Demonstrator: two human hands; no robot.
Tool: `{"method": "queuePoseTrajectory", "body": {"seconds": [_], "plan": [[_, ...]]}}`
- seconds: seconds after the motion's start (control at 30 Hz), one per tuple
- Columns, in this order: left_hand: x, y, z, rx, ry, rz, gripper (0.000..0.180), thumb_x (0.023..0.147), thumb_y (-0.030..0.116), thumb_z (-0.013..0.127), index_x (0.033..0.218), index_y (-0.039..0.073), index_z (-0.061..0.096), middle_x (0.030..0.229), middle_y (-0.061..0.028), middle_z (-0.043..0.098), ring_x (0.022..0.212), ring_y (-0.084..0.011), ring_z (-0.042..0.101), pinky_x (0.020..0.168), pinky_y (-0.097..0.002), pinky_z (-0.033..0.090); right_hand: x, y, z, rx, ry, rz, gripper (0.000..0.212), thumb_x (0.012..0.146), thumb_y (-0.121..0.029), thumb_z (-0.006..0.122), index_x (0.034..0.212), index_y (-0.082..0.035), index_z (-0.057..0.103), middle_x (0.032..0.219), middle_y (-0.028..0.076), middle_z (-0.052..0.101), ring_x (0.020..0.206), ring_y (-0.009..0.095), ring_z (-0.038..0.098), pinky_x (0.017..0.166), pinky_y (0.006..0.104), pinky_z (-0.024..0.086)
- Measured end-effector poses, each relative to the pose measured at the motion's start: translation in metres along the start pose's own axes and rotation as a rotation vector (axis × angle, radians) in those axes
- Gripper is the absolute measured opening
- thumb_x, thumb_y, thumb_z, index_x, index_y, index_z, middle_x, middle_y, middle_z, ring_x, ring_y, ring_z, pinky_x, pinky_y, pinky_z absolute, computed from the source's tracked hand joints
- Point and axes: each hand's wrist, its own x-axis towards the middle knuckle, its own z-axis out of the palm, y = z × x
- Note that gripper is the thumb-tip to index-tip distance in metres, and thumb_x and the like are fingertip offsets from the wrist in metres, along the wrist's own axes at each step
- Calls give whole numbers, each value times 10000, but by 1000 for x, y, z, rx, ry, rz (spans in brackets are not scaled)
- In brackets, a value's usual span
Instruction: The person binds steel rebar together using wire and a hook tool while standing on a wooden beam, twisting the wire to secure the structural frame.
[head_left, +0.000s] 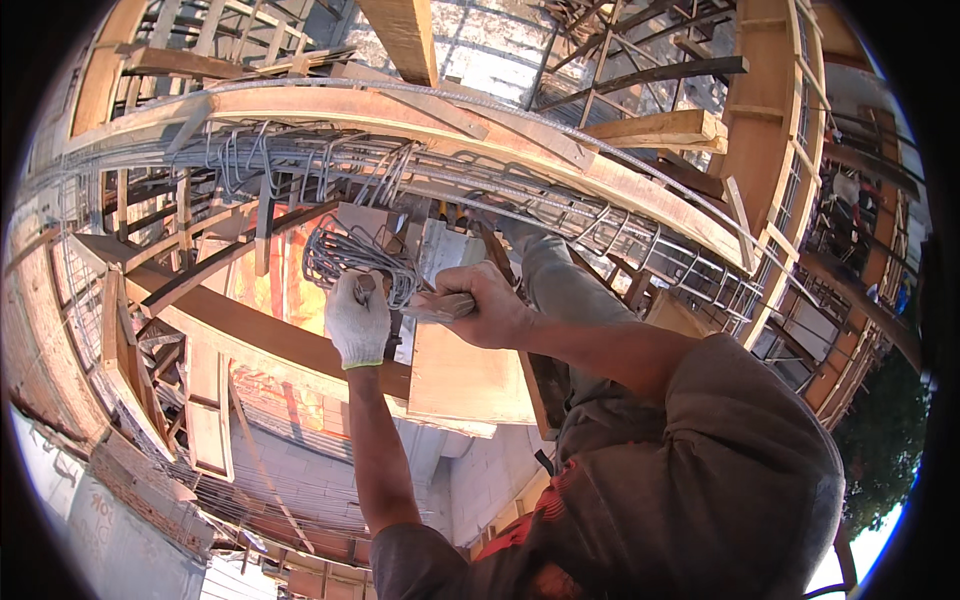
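Left hand (359, 316): in a white knit glove (355, 332) with a green-edged cuff, fingers curled; cannot tell whether they grip anything.
Right hand (490, 306): bare, closed around a stubby piece (458, 305).
Stubby piece: grey-brown, worn-looking, its far end toward the left hand.
Steel bundle (340, 250): grey rods bent into loops, overlapping, just beyond the left hand.
Wooden panel (462, 378): pale, flat, nearer the body.

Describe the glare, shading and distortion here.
Head view: the long timber beam bows into an arc inside the black fisheye rim; head view: the patch at lower right is washed out white; head view: the gloved left hand looks bright, the foliage dark.
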Motion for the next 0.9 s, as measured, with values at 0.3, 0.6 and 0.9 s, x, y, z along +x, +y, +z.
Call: {"method": "queuePoseTrajectory", "body": {"seconds": [0.3,0.6,0.9], "plan": [[-161,22,-10,-740,-398,-416,229,867,82,747,1048,28,617,899,-63,627,765,-140,617,682,-325,506,8,-119,57,221,-252,-46,478,822,-444,809,692,-61,555,669,110,593,695,327,632,659,470,465],[-241,1,10,-1032,-20,-583,216,899,128,728,1012,63,556,1007,-67,603,746,-127,627,622,-257,525,-51,6,79,287,-294,-310,754,832,-599,776,1204,24,573,1189,207,589,1133,347,602,922,450,498],[-273,-13,53,-1154,-25,-591,252,901,127,743,1005,109,515,1007,-84,572,727,-131,606,675,-285,594,-83,407,-97,-316,906,1155,474,866,-396,698,1080,27,706,863,198,750,867,341,744,824,453,568]]}}
